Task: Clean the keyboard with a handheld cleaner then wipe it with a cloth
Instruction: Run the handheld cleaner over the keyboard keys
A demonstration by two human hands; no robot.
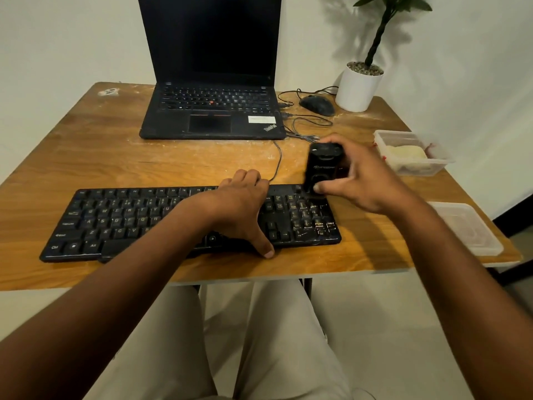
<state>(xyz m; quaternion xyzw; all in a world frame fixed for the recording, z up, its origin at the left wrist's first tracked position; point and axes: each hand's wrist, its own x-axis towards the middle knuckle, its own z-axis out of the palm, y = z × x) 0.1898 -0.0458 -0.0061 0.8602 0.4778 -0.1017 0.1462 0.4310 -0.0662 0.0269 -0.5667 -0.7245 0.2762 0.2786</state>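
The right hand (366,180) has its grip clamped on the black handheld cleaner (324,168), thumb on the near face and fingers wrapped behind it, where they are hidden. The cleaner stands almost upright, and its lower end meets the far right corner of the keyboard (115,223); the nozzle itself I cannot make out. The printed word on its body is blurred.

To the left of this grip, the left hand (242,206) lies flat on the keyboard with the fingers apart, clamped on nothing, and it covers the middle keys. Its thumb tip reaches the front edge.

To the right of the cleaner, a clear container (415,154) on the table (86,157) holds something pale, perhaps the cloth; I cannot tell.
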